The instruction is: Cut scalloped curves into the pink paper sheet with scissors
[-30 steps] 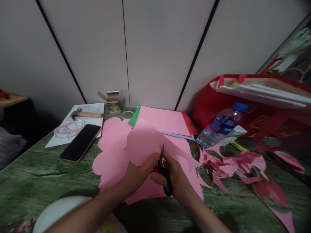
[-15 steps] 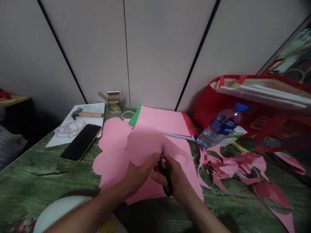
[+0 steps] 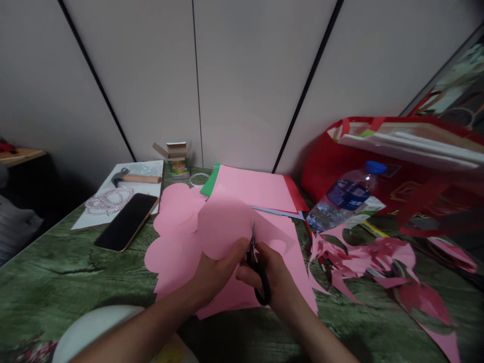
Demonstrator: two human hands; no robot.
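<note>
My left hand (image 3: 219, 269) grips a sheet of pink paper (image 3: 225, 222) by its lower edge, thumb on top. In my right hand (image 3: 270, 275) is a pair of scissors with black handles (image 3: 262, 285). Their blades point away from me and lie at the paper, just right of my left thumb. A partly cut strip curves off to the right of the blades. Beneath both hands lie more pink sheets (image 3: 242, 297), and pink pieces with rounded edges (image 3: 172, 217) overlap at the left.
At left are a phone (image 3: 126, 222), a hammer (image 3: 141, 179) and a beaded string (image 3: 109, 200). A small opened box (image 3: 178, 164) stands near the wall. Pink scraps (image 3: 372, 257), a water bottle (image 3: 344, 196) and a red bag (image 3: 321, 156) are at right. A white rounded object (image 3: 86, 330) sits in front.
My right hand and the scissors have shifted very slightly to the right, with the thumb a little farther from my left hand. The paper is held in nearly the same place.
</note>
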